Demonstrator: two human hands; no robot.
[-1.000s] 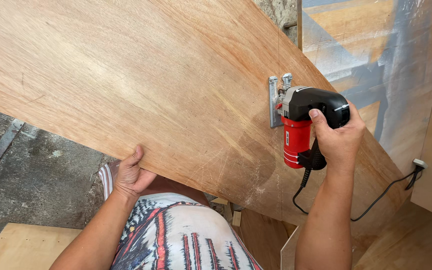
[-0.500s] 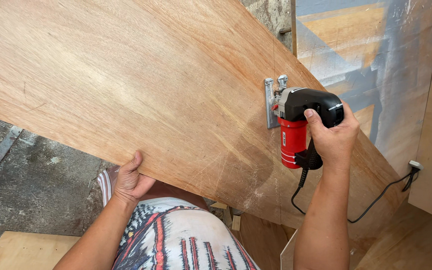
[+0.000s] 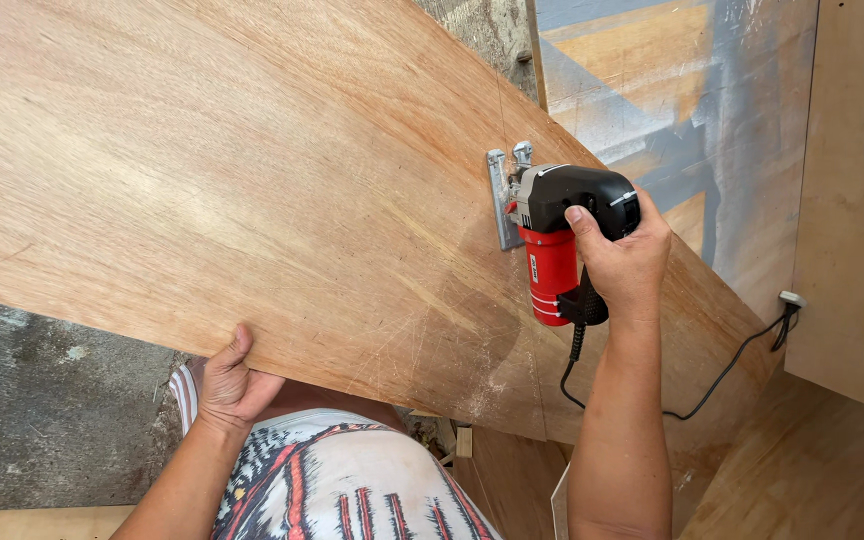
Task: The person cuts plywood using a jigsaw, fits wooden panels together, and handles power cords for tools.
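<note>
The person's bare arms carry no sleeves, and a patterned garment [image 3: 352, 490] shows white, red and dark stripes.

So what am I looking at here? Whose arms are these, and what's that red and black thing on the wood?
The picture comes from a camera worn on a person's head, looking down, so the two bare arms are that person's own. A big plywood sheet slopes across the view. The right hand is wrapped around the black handle of a red and black jigsaw, a handheld power saw; its metal foot lies flat against the sheet. A black cord trails from the saw to the right. The left hand takes the sheet's lower edge in its grip, thumb on top. Below are the person's patterned clothing and a grey concrete floor. More wooden boards stand on the right.
</note>
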